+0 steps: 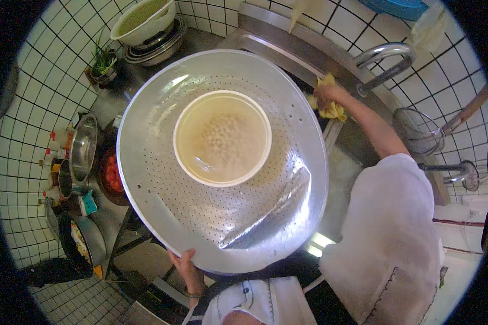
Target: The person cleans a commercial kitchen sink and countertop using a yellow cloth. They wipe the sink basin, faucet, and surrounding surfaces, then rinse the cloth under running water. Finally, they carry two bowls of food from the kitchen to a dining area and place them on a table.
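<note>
A large oval metal colander (157,124) with many small holes fills the middle of the view. Inside it stands a round cream tub (267,122) of cloudy water, with a heap of pale round beans (225,135) at its bottom. My left hand (186,271) grips the colander's near-left rim, thumb on top and the other fingers mostly hidden beneath. Stretched out to the far right, my right hand (326,96) is closed on a yellow cloth (333,111), just beyond the colander's right edge. Whether the cloth touches that rim, I cannot tell.
A chrome faucet (387,59) rises right of my right hand; a wire strainer (417,130) hangs nearby. Left stand a steel bowl (83,146), a pan with red food (112,172) and a dark pan (92,238). Stacked basins (152,51) and a green plant (103,62) occupy the back left.
</note>
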`<action>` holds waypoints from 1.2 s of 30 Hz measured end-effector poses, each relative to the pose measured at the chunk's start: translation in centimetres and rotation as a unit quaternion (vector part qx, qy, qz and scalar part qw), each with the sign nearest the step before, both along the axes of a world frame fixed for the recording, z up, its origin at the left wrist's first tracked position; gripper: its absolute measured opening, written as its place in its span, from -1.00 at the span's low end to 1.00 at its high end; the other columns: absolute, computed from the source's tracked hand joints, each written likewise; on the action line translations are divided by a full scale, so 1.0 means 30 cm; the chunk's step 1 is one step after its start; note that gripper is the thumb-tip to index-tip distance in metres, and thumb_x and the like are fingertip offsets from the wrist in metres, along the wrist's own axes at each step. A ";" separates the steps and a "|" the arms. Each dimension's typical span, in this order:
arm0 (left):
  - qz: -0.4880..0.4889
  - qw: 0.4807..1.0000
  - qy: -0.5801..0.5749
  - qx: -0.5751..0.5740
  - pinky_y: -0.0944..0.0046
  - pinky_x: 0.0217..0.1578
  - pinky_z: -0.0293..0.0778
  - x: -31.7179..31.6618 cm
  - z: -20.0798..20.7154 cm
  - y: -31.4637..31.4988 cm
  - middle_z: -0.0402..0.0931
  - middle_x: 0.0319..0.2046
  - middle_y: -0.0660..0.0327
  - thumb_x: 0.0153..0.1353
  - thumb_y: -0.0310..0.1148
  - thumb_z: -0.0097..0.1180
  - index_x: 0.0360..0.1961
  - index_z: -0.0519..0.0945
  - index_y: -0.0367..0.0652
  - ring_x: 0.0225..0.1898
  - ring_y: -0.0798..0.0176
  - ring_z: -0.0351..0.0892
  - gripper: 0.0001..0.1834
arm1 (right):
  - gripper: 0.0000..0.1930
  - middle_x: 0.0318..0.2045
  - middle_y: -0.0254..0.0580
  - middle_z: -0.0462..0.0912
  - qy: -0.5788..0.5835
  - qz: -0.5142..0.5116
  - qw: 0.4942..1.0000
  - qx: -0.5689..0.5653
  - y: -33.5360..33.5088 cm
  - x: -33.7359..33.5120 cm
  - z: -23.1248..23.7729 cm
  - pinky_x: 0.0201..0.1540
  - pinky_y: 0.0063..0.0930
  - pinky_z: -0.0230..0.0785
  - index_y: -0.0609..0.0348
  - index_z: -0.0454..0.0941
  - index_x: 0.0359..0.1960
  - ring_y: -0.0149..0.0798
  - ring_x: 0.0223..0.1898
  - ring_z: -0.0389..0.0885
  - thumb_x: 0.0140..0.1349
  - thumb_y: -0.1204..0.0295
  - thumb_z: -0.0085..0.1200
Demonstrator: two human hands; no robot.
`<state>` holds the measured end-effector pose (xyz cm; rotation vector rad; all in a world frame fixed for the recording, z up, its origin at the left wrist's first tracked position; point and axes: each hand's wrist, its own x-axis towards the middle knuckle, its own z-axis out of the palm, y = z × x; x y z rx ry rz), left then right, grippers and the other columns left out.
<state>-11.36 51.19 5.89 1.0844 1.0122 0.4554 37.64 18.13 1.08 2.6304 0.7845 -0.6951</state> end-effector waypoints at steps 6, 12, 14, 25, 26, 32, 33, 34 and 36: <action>-0.007 1.000 0.004 0.001 0.25 -0.06 0.32 -0.006 -0.025 0.018 0.36 -0.13 0.15 -0.14 -0.51 0.00 0.14 0.23 -0.22 -0.13 0.19 0.37 -0.31 | -0.56 -0.31 0.16 0.59 -0.005 0.026 0.989 0.143 -0.040 -0.357 -0.015 -0.14 -0.05 0.40 0.21 0.55 -0.23 0.15 -0.20 0.55 -0.20 0.27 0.24; -0.052 0.996 -0.063 0.025 0.28 -0.09 0.37 0.002 0.013 0.012 0.41 -0.16 0.16 -0.17 -0.55 0.01 0.09 0.30 -0.27 -0.18 0.21 0.43 -0.35 | -0.35 -0.20 0.06 0.60 0.344 -0.160 0.909 0.173 -0.188 -0.624 0.157 -0.14 -0.18 0.45 0.20 0.40 0.05 -0.06 -0.24 0.61 0.01 -0.01 0.12; -0.077 0.990 -0.105 0.050 0.28 -0.07 0.37 0.009 0.012 0.016 0.41 -0.14 0.14 -0.17 -0.56 0.01 0.09 0.31 -0.29 -0.16 0.21 0.44 -0.36 | -0.36 -0.22 -0.01 0.61 0.363 -0.334 0.786 0.372 -0.224 -0.758 0.156 -0.17 -0.24 0.46 0.21 0.38 0.07 -0.16 -0.26 0.61 0.08 -0.02 0.06; -0.103 0.979 -0.173 0.025 0.35 -0.07 0.38 0.096 -0.130 0.002 0.43 -0.10 0.15 -0.13 -0.60 -0.04 0.11 0.29 -0.33 -0.12 0.27 0.44 -0.37 | -0.40 -0.04 -0.12 0.50 0.197 -0.474 0.582 0.631 -0.065 -1.076 0.084 0.01 -0.37 0.34 0.22 0.23 0.18 -0.23 -0.04 0.48 0.14 0.26 0.11; -0.082 0.974 -0.210 0.014 0.36 -0.07 0.37 0.093 -0.143 -0.007 0.43 -0.12 0.16 -0.11 -0.59 -0.04 0.11 0.29 -0.32 -0.14 0.30 0.44 -0.38 | -0.43 -0.03 -0.13 0.50 0.204 -0.457 0.583 0.640 -0.046 -1.083 0.095 0.01 -0.37 0.34 0.23 0.24 0.17 -0.22 -0.04 0.49 0.14 0.30 0.11; -0.144 0.973 -0.148 0.107 0.35 -0.13 0.41 0.052 -0.184 0.002 0.50 -0.17 0.16 0.12 -0.42 0.13 0.01 0.38 -0.33 -0.17 0.34 0.46 -0.57 | -0.49 -0.01 -0.16 0.49 0.100 -0.458 0.645 0.604 -0.030 -1.077 0.080 0.03 -0.42 0.29 0.32 0.30 0.13 -0.29 -0.04 0.45 0.24 0.24 0.04; -0.161 0.966 -0.118 0.166 0.34 -0.22 0.47 0.047 -0.180 0.010 0.56 -0.22 0.07 0.13 -0.37 0.16 -0.03 0.41 -0.34 -0.22 0.34 0.53 -0.59 | -0.46 -0.02 -0.16 0.50 0.078 -0.466 0.681 0.560 -0.043 -1.067 0.084 0.00 -0.43 0.29 0.33 0.31 0.12 -0.32 -0.06 0.44 0.25 0.16 0.02; -0.178 0.965 -0.077 0.178 0.34 -0.26 0.48 0.045 -0.179 0.020 0.57 -0.26 0.06 0.13 -0.36 0.17 -0.04 0.41 -0.34 -0.26 0.33 0.55 -0.59 | -0.46 -0.05 -0.17 0.52 0.087 -0.487 0.692 0.525 -0.058 -1.062 0.100 0.00 -0.42 0.29 0.34 0.35 0.09 -0.33 -0.06 0.45 0.24 0.13 0.02; -0.220 0.954 -0.029 0.203 0.33 -0.35 0.51 0.038 -0.168 0.040 0.60 -0.33 0.03 0.13 -0.35 0.18 -0.06 0.42 -0.35 -0.34 0.31 0.60 -0.59 | -0.50 -0.16 -0.18 0.58 0.078 -0.480 0.754 0.441 -0.076 -1.067 0.169 -0.07 -0.42 0.35 0.31 0.44 0.00 -0.33 -0.16 0.51 0.23 0.11 0.04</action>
